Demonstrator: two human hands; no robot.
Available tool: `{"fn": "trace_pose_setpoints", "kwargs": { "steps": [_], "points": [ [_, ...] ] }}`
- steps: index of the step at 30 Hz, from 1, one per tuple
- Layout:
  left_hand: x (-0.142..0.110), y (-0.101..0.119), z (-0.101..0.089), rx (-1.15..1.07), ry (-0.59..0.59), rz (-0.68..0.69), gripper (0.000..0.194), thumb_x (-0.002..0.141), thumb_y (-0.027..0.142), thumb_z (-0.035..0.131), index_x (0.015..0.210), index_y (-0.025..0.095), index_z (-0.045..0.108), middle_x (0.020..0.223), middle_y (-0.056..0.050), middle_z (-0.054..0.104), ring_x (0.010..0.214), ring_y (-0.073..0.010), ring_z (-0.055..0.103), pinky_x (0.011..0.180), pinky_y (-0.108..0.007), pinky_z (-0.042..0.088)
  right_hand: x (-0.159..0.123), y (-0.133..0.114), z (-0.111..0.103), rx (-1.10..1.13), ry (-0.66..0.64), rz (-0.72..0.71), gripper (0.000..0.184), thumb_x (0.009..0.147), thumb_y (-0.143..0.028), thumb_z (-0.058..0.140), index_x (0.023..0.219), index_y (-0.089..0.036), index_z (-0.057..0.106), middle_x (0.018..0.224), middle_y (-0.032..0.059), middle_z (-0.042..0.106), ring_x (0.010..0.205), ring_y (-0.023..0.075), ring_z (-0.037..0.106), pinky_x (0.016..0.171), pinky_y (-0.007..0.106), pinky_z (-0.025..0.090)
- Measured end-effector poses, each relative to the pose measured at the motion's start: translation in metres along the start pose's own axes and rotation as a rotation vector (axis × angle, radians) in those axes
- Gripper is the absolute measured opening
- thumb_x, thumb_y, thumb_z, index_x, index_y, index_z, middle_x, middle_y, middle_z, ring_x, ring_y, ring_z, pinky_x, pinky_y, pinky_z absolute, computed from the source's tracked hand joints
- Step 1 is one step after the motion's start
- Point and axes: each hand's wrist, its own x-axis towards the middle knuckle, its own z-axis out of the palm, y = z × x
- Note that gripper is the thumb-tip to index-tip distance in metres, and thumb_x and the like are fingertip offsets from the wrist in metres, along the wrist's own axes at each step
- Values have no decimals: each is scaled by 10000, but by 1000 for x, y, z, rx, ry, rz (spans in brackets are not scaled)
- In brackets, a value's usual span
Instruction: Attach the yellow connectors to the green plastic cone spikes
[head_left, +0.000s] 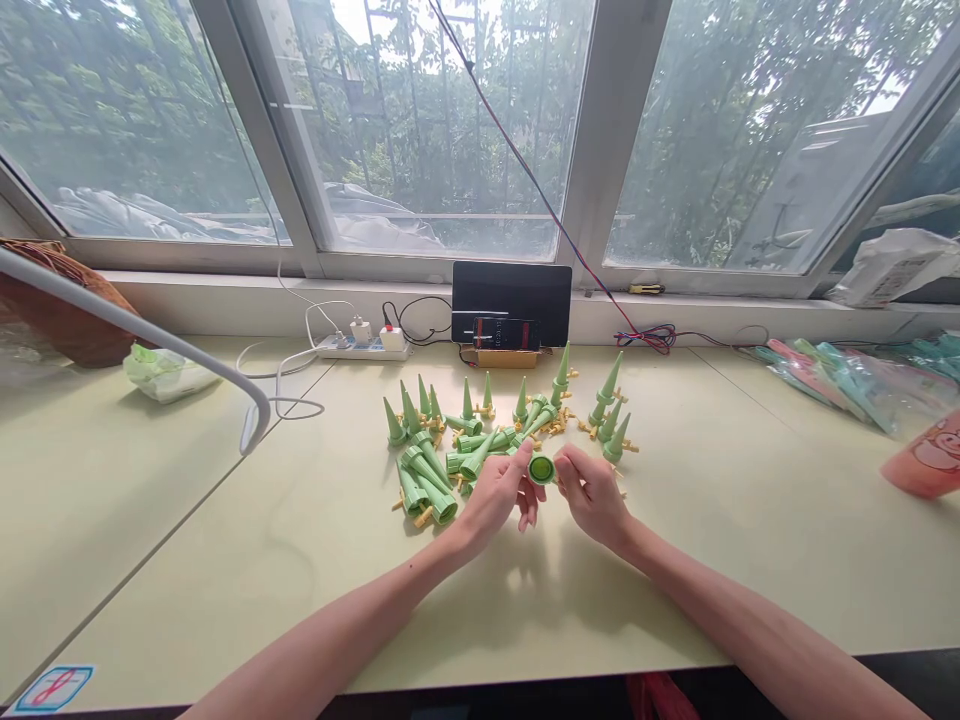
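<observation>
My left hand [496, 497] and my right hand [592, 492] meet over the pale green table [675, 560], both pinching one green cone-shaped plastic spike [541, 468] whose round open end faces me. Just beyond my hands lies a heap of several more green spikes [427, 478] with small yellow side valves. Some stand upright on their wide ends, as the upright spikes [611, 400] do behind my right hand; others lie on their sides to the left.
A black tablet [511, 300] leans on the sill with a phone [504, 333] before it. A white power strip [361, 346] and cables lie left, a white lamp arm [150, 340] curves in, and plastic bags [840, 385] sit right. A basket [52, 310] stands far left.
</observation>
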Motion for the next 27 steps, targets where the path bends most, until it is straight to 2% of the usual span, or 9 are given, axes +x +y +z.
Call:
{"fn": "trace_pose_setpoints", "kwargs": {
  "steps": [7, 14, 18, 21, 24, 27],
  "points": [
    [-2, 1, -2, 42, -31, 3, 681, 936, 699, 424, 621, 119, 593, 449, -36, 564, 340, -93, 471, 444, -233, 380, 1, 0, 2, 49, -7, 34, 414, 1057, -420, 356, 690, -226, 348, 561, -51, 393, 470, 105, 353, 468, 252, 300],
    [-2, -2, -5, 181, -38, 137, 479, 946, 606, 508, 739, 174, 493, 474, 31, 533, 370, -95, 494, 403, -194, 358, -2, 3, 4, 96, 0, 117, 440, 1042, -481, 367, 685, -236, 293, 578, -68, 267, 470, 105, 297, 451, 258, 268],
    [0, -3, -6, 281, -13, 266, 414, 943, 543, 553, 767, 170, 514, 694, 13, 533, 466, -91, 548, 391, -196, 407, -1, 5, 4, 107, -1, 142, 461, 1036, -517, 361, 679, -238, 277, 582, -67, 253, 472, 106, 275, 444, 259, 260],
    [1, -5, -10, 433, 2, 389, 340, 973, 466, 536, 816, 165, 565, 908, -36, 568, 545, -85, 558, 460, -225, 484, 1, 3, 3, 85, 3, 147, 478, 1033, -538, 353, 668, -239, 277, 559, -64, 278, 463, 109, 293, 442, 263, 260],
    [2, -6, -16, 678, -14, 557, 221, 1002, 376, 509, 980, 185, 618, 1049, -86, 612, 671, -131, 596, 582, -272, 532, 2, 1, 2, 78, -5, 144, 483, 1035, -541, 351, 662, -238, 295, 536, -57, 326, 463, 113, 312, 444, 265, 265],
    [0, -7, -20, 855, -16, 678, 186, 1024, 296, 467, 1105, 202, 606, 1161, -122, 621, 806, -180, 645, 688, -314, 544, 2, 2, 3, 81, -9, 147, 480, 1039, -533, 349, 663, -237, 307, 532, -54, 342, 466, 115, 320, 449, 268, 268]
  ]
}}
